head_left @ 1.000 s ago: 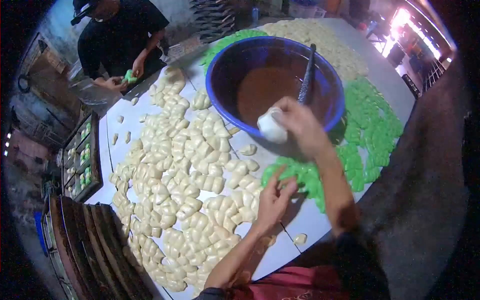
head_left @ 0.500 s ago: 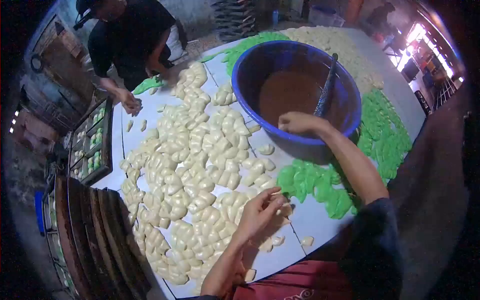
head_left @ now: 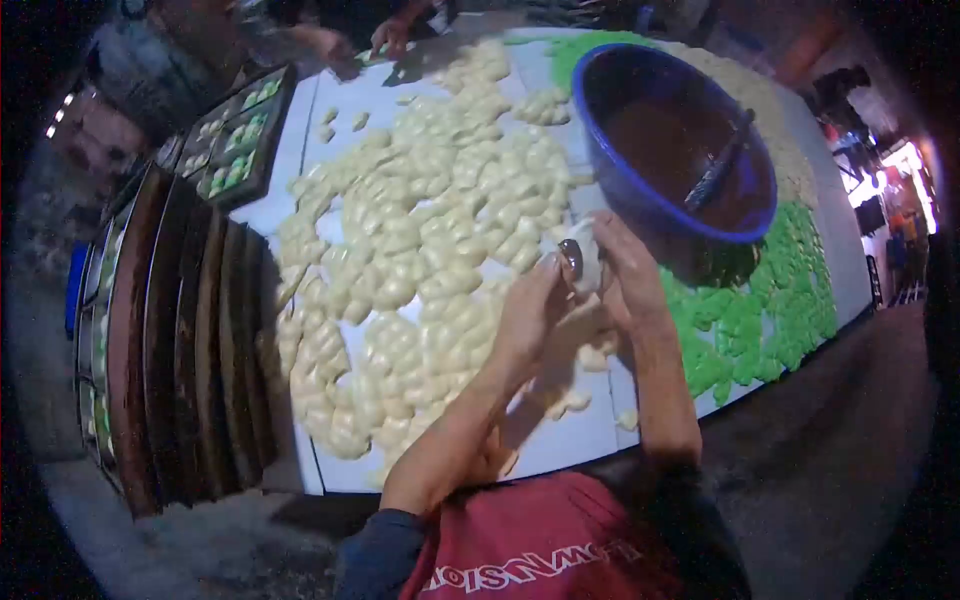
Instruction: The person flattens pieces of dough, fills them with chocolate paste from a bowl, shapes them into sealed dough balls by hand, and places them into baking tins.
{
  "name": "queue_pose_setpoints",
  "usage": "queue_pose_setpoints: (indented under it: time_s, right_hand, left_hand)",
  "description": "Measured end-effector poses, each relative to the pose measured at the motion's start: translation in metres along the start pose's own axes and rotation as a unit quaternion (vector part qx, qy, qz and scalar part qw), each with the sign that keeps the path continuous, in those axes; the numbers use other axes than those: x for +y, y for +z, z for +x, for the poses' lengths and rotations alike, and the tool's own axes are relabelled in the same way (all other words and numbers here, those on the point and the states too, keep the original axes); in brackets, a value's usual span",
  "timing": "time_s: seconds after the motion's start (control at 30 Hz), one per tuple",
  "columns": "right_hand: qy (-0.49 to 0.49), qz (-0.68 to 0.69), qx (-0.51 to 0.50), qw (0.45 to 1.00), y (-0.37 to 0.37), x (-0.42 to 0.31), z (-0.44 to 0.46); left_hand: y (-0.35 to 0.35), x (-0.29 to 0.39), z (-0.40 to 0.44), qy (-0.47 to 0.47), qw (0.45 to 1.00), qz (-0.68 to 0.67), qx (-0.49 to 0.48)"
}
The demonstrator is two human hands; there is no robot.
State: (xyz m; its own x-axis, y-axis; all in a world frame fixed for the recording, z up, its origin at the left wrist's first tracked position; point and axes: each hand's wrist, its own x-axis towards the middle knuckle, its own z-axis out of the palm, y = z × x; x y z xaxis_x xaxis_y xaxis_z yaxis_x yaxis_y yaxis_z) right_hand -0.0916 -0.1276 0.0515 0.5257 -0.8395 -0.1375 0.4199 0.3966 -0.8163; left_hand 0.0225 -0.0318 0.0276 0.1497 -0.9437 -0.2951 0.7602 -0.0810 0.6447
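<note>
Both my hands meet over the table's near part, around a white dough piece [head_left: 588, 262] with a dark brown, shiny patch on its left side. My left hand [head_left: 535, 305] pinches it from the left, and my right hand [head_left: 627, 270] holds it from the right. Cream-coloured dough pieces [head_left: 430, 230] cover much of the tabletop to the left of my hands. Green dough pieces [head_left: 745, 330] lie to the right. Beyond my right hand stands a blue basin [head_left: 690, 215] with brown filling [head_left: 665, 150] and a dark-handled tool [head_left: 715, 175] in it.
At the left edge, dark trays [head_left: 150, 340] stand stacked on their sides or tilted. A divided tray [head_left: 235, 140] holds green and white pieces. Across the table, another person's hands [head_left: 390, 38] are near green dough. Pale dough [head_left: 790, 130] lies behind the basin.
My right hand has come back from the basin's rim to meet my left hand, which has moved up. The dark patch now shows on the white dough. The view has shifted.
</note>
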Motion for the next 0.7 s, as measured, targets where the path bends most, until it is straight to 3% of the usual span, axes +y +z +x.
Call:
queue_pose_setpoints:
  time_s: [0.1, 0.13, 0.2, 0.23, 0.37, 0.5, 0.6, 0.63, 0.67, 0.7]
  right_hand:
    - [0.027, -0.034, -0.056, 0.997, 0.022, 0.024, -0.029]
    - [0.070, -0.087, -0.026, 0.993, 0.043, 0.025, -0.044]
    - [-0.048, -0.295, -0.060, 0.952, 0.051, 0.059, -0.055]
    - [-0.220, -0.457, -0.068, 0.859, 0.058, 0.074, -0.055]
    - [-0.270, -0.513, -0.026, 0.815, 0.098, 0.110, -0.067]
    - [-0.216, -0.432, -0.025, 0.875, 0.118, 0.134, -0.060]
    - [-0.004, -0.231, -0.037, 0.972, 0.143, 0.132, -0.063]
    - [0.031, -0.284, -0.038, 0.958, 0.156, 0.118, -0.069]
    - [0.117, -0.232, -0.037, 0.965, 0.163, 0.109, -0.076]
    - [0.002, -0.308, -0.124, 0.943, 0.158, 0.114, -0.073]
  left_hand:
    - [-0.038, 0.019, -0.030, 0.061, 0.995, 0.049, 0.060]
    - [-0.047, 0.026, -0.040, 0.064, 0.991, 0.074, 0.093]
    - [-0.060, 0.037, -0.060, 0.068, 0.977, 0.120, 0.160]
    - [-0.071, 0.038, -0.065, 0.082, 0.979, 0.109, 0.151]
    - [-0.085, 0.054, -0.094, 0.125, 0.969, 0.151, 0.154]
    - [-0.110, 0.073, -0.105, 0.181, 0.944, 0.230, 0.155]
    - [-0.122, 0.101, -0.114, 0.078, 0.961, 0.219, 0.151]
    - [-0.126, 0.107, -0.117, 0.072, 0.967, 0.192, 0.148]
    - [-0.130, 0.117, -0.122, 0.059, 0.961, 0.222, 0.152]
    - [-0.130, 0.125, -0.128, 0.067, 0.963, 0.212, 0.155]
